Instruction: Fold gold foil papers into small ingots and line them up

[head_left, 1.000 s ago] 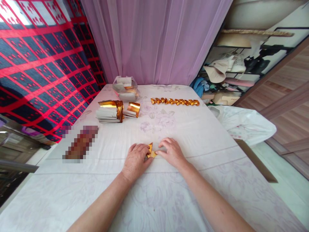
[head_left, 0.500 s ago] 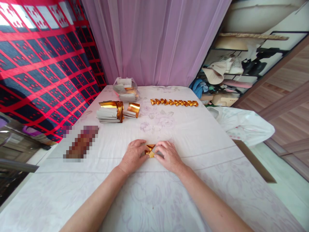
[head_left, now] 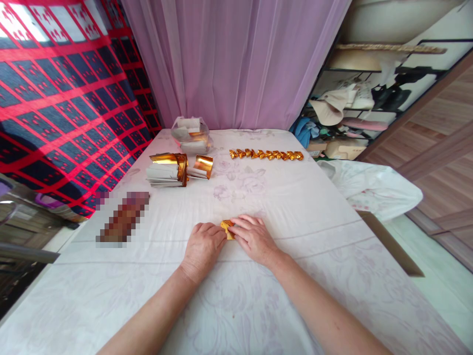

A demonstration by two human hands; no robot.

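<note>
From where I stand, the piece in hand — a small packet of shiny gold foil paper (head_left: pixel 228 230) — lies on the bench (head_left: pixel 288 197), directly between the person's two grips, and looks partway folded. The left grip (head_left: pixel 205 245) meets its left end with the fingers drawn together; the thumb is mostly hidden, so I cannot tell whether it pinches or only presses. The right grip (head_left: pixel 257 239) lays its fingers over the right side; whether it is clamped there I cannot tell either.

Beyond the right grip and well apart from it runs a row of small, crinkled gold foil shapes (head_left: pixel 261 154), which I take for finished work. Much seems left: beyond the left grip stand a thick stack of gold-faced, pale-backed paper sheets (head_left: pixel 166 173), a thinner, curled gold-faced stack (head_left: pixel 203 166) just beside it, and, farther off, a clear plastic bag (head_left: pixel 190 135) holding more of the same.

As for writing, I can read none. A pale cardboard box (head_left: pixel 347 149) on the shelf, far beyond the right grip, bears faint marks — too small to make out. The thing left of the left grip is blurred into blocks.
</note>
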